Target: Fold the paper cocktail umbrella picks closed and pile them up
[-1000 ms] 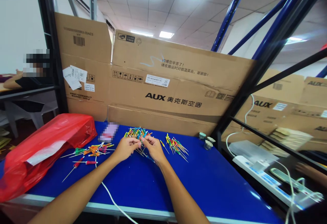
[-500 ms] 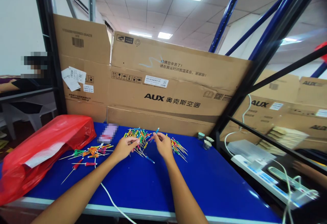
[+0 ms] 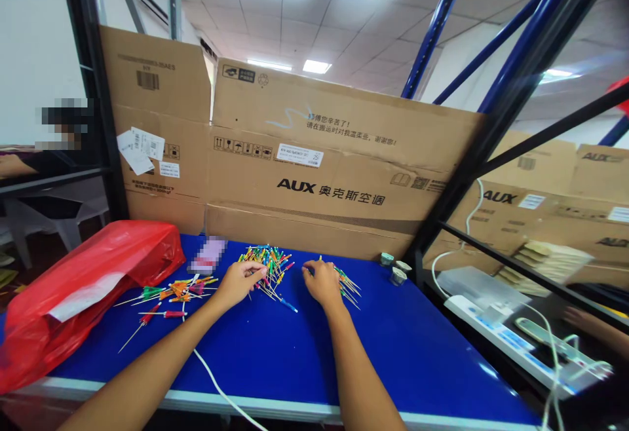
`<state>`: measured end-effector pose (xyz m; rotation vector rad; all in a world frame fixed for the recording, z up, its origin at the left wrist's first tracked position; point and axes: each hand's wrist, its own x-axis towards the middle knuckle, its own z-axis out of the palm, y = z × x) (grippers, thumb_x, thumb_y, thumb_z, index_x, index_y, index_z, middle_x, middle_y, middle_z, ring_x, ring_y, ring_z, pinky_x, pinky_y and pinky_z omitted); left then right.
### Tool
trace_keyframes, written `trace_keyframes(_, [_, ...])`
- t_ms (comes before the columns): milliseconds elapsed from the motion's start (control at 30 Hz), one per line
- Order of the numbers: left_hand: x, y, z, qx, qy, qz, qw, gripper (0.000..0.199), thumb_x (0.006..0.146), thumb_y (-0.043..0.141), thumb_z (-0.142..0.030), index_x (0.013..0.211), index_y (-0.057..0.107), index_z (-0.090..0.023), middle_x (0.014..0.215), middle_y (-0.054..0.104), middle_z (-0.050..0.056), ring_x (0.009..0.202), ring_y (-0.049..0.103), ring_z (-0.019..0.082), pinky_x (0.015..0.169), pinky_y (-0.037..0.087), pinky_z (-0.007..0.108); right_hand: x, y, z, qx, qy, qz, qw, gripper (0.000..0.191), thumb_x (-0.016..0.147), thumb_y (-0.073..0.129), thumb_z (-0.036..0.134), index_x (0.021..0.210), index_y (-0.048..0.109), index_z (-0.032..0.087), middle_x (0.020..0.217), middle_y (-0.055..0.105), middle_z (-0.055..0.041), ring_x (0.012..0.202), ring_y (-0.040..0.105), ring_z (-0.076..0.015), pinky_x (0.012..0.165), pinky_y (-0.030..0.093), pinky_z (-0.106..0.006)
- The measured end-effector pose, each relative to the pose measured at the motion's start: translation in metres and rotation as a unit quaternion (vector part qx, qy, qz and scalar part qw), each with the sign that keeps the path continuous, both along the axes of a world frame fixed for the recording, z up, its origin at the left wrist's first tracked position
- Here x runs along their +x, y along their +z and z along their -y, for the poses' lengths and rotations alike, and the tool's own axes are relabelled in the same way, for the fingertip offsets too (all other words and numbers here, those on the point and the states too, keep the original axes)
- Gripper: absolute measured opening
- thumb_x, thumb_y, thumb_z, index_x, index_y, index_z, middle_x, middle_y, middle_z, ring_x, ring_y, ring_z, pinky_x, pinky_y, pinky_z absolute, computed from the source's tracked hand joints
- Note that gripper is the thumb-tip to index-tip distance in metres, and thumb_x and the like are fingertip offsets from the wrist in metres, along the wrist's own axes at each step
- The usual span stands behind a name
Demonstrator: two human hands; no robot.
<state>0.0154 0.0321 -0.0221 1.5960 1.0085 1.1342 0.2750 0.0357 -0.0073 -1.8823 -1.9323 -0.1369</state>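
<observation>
Folded paper umbrellas on thin sticks lie in a mixed-colour pile (image 3: 275, 264) on the blue table (image 3: 275, 359). At the pile's left side, my left hand (image 3: 243, 281) is pinched, and what its fingertips hold is too small to make out. My right hand (image 3: 322, 281) is to the right of the pile, fingers bent and thumb apart, with nothing visible between them. A smaller group of sticks (image 3: 348, 287) lies just beyond my right hand, partly hidden by it. Opened orange, green and pink umbrellas (image 3: 181, 289) lie to the left, with two red ones (image 3: 174, 314) nearer.
A red plastic bag (image 3: 98, 287) covers the table's left end. Small tubs (image 3: 398, 276) stand at the back right, and a white cable (image 3: 216, 375) crosses the front edge. Cardboard (image 3: 314, 175) walls the back. A power strip (image 3: 506, 342) is at right; a person sits far left.
My right hand has moved right, away from the pile, and the blue-tipped umbrella it held is no longer seen in its fingers. My left hand has barely moved.
</observation>
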Motion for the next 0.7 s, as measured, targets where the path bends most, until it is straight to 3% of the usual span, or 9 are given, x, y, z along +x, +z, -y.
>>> trace_keyframes(67, [0.0,-0.002,-0.001,0.002,0.003,0.001,1.0,0.037,0.079,0.068,-0.047,0.095,0.077,-0.014,0.078,0.075,0.008,0.053,0.058,0.015,0.048,0.044,0.023,-0.012,-0.008,-0.002,-0.019,0.104,-0.007,0.994,0.031,0.09,0.057,0.036,0.116,0.07,0.025,0.118,0.069,-0.0089,0.111,0.058,-0.0263,0.097,0.037,-0.036])
trace_keyframes(133, [-0.001,-0.003,-0.002,0.002,0.007,0.002,1.0,0.038,0.078,0.068,-0.047,0.094,0.077,-0.014,0.075,0.075,0.007,0.053,0.058,0.015,0.048,0.044,0.023,-0.022,-0.017,-0.005,-0.033,0.159,-0.024,0.986,0.036,0.09,0.058,0.036,0.122,0.067,0.024,0.124,0.067,-0.0086,0.114,0.057,-0.0248,0.099,0.037,-0.034])
trace_keyframes(233, [-0.001,-0.003,-0.002,-0.001,0.01,0.001,1.0,0.038,0.077,0.069,-0.048,0.094,0.077,-0.014,0.074,0.075,0.007,0.053,0.059,0.015,0.048,0.044,0.023,-0.029,-0.028,-0.009,-0.038,0.145,-0.034,0.988,0.038,0.089,0.059,0.037,0.124,0.066,0.022,0.127,0.065,-0.0099,0.117,0.056,-0.0261,0.101,0.037,-0.035])
trace_keyframes(400, [-0.001,-0.001,0.001,-0.005,0.0,-0.009,1.0,0.038,0.078,0.068,-0.048,0.095,0.076,-0.014,0.078,0.076,0.007,0.054,0.059,0.015,0.049,0.044,0.023,-0.015,-0.03,-0.017,-0.026,0.071,-0.028,0.997,0.038,0.091,0.055,0.028,0.125,0.065,0.016,0.126,0.065,-0.014,0.12,0.056,-0.0282,0.105,0.035,-0.038])
trace_keyframes(533, [0.0,0.001,0.003,-0.002,-0.013,-0.008,1.0,0.039,0.079,0.067,-0.049,0.095,0.076,-0.015,0.08,0.076,0.008,0.06,0.061,0.017,0.049,0.044,0.023,-0.008,-0.028,-0.017,-0.016,0.078,-0.027,0.996,0.042,0.093,0.049,0.024,0.132,0.06,0.015,0.132,0.062,-0.0138,0.125,0.053,-0.0253,0.108,0.033,-0.036])
trace_keyframes(700, [0.0,0.003,0.004,-0.02,-0.017,-0.014,1.0,0.04,0.08,0.066,-0.05,0.096,0.075,-0.015,0.083,0.077,0.009,0.064,0.064,0.019,0.05,0.045,0.024,-0.017,-0.03,-0.015,-0.019,0.11,0.004,0.994,0.045,0.092,0.05,0.022,0.137,0.056,0.026,0.14,0.056,-0.0099,0.128,0.05,-0.0266,0.106,0.032,-0.039])
